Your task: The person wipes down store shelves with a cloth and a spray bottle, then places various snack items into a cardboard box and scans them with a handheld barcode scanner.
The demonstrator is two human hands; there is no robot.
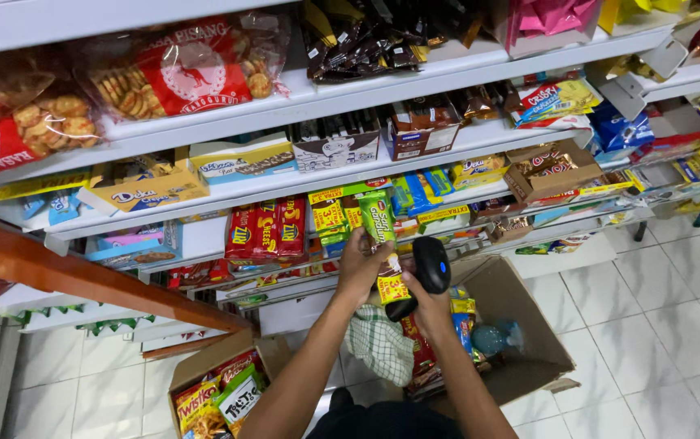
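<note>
My left hand [360,262] grips a green and yellow snack packet [381,236], held upright in front of the middle shelf. My right hand [429,305] holds a black handheld barcode scanner [425,274] just right of the packet's lower end, its head close to the packet. A checked green and white cloth [380,344] hangs below my arms.
White shelves [285,183] carry boxes and packets of biscuits and snacks. An open cardboard box [521,325] with packets and a blue bottle sits on the tiled floor at right. Another carton of snack bags [220,390] stands at lower left. A brown rail [82,276] crosses the left side.
</note>
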